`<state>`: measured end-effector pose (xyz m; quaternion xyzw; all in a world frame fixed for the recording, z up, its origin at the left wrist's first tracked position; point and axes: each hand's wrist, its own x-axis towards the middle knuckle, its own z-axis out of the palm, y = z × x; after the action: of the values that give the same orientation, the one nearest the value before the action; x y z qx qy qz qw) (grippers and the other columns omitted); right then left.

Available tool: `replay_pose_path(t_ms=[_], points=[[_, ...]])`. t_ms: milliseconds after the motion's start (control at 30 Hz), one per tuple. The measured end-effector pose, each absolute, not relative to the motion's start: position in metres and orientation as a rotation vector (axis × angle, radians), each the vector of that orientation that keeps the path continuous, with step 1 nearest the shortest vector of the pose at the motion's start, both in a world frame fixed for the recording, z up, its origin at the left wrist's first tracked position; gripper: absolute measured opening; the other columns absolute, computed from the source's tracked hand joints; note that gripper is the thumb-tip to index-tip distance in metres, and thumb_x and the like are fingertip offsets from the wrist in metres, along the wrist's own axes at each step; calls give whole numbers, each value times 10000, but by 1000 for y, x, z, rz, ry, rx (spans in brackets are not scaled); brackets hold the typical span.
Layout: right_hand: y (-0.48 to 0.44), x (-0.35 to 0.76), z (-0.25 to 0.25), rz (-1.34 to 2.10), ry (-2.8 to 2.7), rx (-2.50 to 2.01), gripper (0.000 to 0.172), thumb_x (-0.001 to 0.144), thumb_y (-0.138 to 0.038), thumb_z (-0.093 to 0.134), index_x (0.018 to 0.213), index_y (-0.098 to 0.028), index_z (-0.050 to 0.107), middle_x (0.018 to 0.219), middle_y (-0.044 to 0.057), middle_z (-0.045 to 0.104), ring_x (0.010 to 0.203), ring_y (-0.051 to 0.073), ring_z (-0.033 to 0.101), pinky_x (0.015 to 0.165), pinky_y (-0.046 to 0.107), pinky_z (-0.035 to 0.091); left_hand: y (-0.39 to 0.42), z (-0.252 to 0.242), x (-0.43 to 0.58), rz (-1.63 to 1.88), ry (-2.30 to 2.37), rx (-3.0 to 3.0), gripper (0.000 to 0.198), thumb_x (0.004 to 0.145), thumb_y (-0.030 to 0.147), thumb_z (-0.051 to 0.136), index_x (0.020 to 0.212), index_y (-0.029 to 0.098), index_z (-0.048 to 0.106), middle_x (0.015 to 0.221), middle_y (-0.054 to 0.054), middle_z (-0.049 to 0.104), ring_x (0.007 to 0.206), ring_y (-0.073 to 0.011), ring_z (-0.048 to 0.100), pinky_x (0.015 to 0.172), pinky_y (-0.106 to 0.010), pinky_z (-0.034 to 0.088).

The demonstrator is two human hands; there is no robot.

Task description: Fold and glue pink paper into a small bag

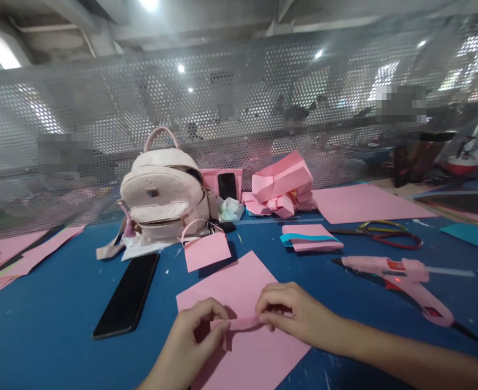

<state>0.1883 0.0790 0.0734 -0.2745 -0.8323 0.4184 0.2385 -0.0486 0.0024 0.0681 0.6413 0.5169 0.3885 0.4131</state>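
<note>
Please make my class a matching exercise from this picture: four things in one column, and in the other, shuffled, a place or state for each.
Things
1. pink plastic glue gun
2. narrow pink paper strip
3. cream-white backpack
4. nearer black rectangular phone

Places and states
A. flat on the blue table, left of the left hand
B. right of the right hand, small red light lit
C. held in the fingers of both hands
D. upright before the grey perforated screen

Pairs: 1-B, 2-C, 3-D, 4-A
</note>
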Motion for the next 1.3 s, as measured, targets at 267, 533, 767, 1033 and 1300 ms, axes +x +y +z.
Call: replay_pose_path(t_ms=[267,533,767,1033,1300], points=[[88,188,68,1446,-1858,-881,171,852,-316,681,779,-162,674,674,33,715,575,137,627,562,236,470,11,64,-56,1152,1300,1337,270,868,393,676,742,156,705,691,-63,753,575,-128,642,567,-208,485],[88,186,70,1548,-1722,-883,143,781,-275,691,692,-165,671,658,35,715,557,131,626,566,246,490,11,60,-60,1163,1278,1347,323,881,424,670,711,150,671,616,-62,732,524,-121,627,531,-200,462],[87,186,72,1535,-1748,-953,151,787,-287,679,703,-163,658,657,47,727,544,134,649,457,201,400,9,66,-56,1136,1271,1338,325,894,422,658,716,151,651,649,-82,755,580,-149,680,554,-218,457],[91,189,67,1524,-1761,-928,238,874,-382,630,784,-163,609,688,45,729,513,121,663,427,174,363,9,73,-50,1213,1189,1206,300,867,421,703,787,160,577,636,-57,749,480,-125,654,516,-209,457],[88,187,71,1547,-1720,-847,287,855,-423,667,771,-180,541,635,5,686,478,121,648,424,186,365,7,70,-50,1151,1184,1219,326,846,393,721,688,149,576,661,-93,761,464,-142,663,508,-237,483]])
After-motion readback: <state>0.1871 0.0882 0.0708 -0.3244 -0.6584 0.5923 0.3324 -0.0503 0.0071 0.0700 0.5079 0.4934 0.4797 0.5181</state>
